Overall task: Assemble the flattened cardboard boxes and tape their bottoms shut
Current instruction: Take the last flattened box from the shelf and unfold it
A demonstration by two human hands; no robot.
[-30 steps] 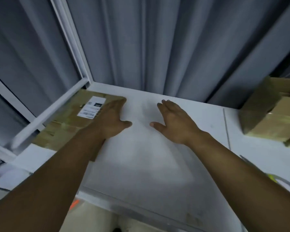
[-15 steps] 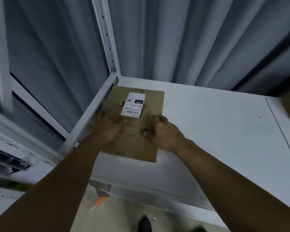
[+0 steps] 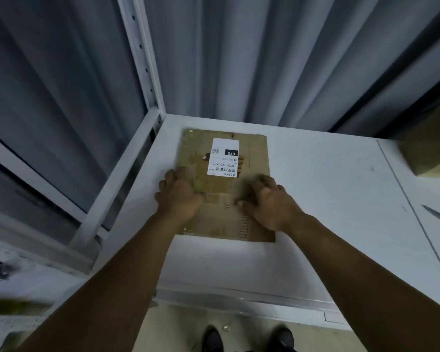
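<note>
White shelf point(image 3: 315, 199) spans centre and right of frame, front lip along the bottom, seam line down its right side. One flattened cardboard box point(image 3: 226, 224) lies flat on it, centre-left, near the back-left corner, white label point(image 3: 224, 158) facing up. A second cardboard box point(image 3: 427, 148) sits at the right edge, cropped.

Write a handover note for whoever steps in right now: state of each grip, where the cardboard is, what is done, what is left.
Left grip: rests on the left edge of the flattened box; whether its fingers hook under cannot be told.
Right grip: bent fingers press on the box's right side, holding nothing.
Box: lies flat on the white shelf, near its left rear corner, label facing up.
Done: nothing visible; the box is unopened and untaped.
Left: open it up, fold the bottom flaps, tape them. No tape is in view.
</note>
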